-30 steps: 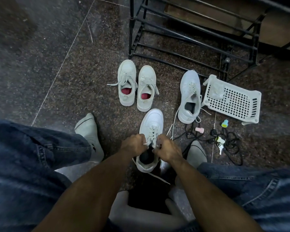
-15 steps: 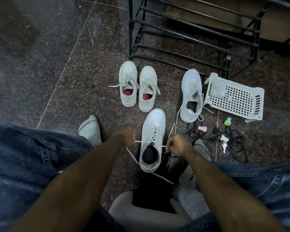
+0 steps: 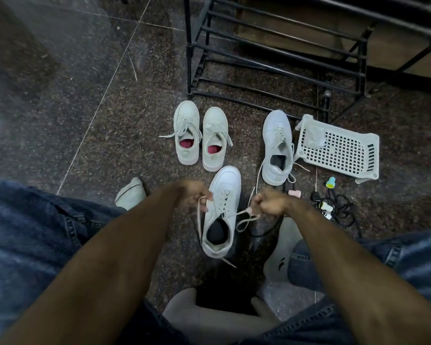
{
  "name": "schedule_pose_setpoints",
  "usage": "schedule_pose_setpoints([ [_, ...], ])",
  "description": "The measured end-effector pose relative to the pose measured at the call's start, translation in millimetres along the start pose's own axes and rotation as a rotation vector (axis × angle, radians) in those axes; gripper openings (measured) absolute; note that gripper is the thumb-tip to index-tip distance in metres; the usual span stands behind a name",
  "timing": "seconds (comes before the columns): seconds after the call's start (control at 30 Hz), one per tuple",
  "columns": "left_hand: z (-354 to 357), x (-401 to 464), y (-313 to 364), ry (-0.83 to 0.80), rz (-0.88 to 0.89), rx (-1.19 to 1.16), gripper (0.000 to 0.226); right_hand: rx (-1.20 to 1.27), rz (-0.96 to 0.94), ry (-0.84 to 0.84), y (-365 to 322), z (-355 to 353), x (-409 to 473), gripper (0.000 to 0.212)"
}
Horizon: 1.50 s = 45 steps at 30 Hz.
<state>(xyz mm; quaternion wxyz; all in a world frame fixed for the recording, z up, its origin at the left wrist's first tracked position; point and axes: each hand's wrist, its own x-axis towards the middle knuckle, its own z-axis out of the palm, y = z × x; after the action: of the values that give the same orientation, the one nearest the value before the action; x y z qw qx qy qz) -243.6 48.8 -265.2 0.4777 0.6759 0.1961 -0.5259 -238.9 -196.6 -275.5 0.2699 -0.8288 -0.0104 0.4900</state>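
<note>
A white sneaker lies on the dark stone floor between my knees, toe pointing away. My left hand is to its left and pinches one end of its lace, which loops down beside the shoe. My right hand is to its right, fist curled round the other lace end. Both lace ends are pulled out sideways from the top eyelets. The matching white sneaker stands further right with its laces loose.
A pair of pale sneakers with red insoles stands behind. A black metal shoe rack is at the back. A white plastic basket lies at right, with black cables and small items beside it. My socked feet flank the shoe.
My hands were together over the tongue of the sneaker; they have moved apart, pulling the two lace ends out to the left and right. The view has shifted slightly.
</note>
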Motion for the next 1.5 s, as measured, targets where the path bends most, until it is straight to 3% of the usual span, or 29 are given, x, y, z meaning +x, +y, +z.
schedule_pose_setpoints([
  [0.17, 13, -26, 35, 0.004, 0.241, -0.257, 0.020, 0.147, -0.158, -0.128, -52, -25, -26, 0.007],
  [0.27, 24, -42, 55, -0.002, 0.268, -0.071, 0.026, 0.232, -0.246, -0.069, -70, -41, -44, 0.003],
  [0.47, 29, -65, 76, -0.077, 0.276, 0.090, 0.047, 0.753, -0.365, 0.200, -73, -50, -58, 0.008],
  [0.6, 34, -84, 96, 0.066, 0.423, 0.218, 0.046, 0.460, -0.148, 0.318, -75, -35, -55, 0.027],
  [0.83, 42, -110, 122, 0.059, 0.633, 0.284, 0.043, 0.226, 0.095, -0.059, -79, -22, -48, 0.043],
  [1.07, 44, -129, 134, 0.053, 0.775, 0.291, 0.043, 0.458, 0.011, -0.080, -81, -54, -59, 0.019],
  [1.17, 40, -133, 136, 0.019, 0.832, 0.228, 0.042, 0.627, -0.098, -0.106, -81, -69, -65, 0.043],
  [1.27, 34, -133, 139, -0.012, 0.886, 0.149, 0.041, 0.702, -0.224, -0.121, -81, -76, -69, 0.048],
  [1.5, 19, -130, 150, -0.040, 0.939, -0.008, 0.043, 0.830, -0.310, 0.126, -79, -84, -62, 0.036],
])
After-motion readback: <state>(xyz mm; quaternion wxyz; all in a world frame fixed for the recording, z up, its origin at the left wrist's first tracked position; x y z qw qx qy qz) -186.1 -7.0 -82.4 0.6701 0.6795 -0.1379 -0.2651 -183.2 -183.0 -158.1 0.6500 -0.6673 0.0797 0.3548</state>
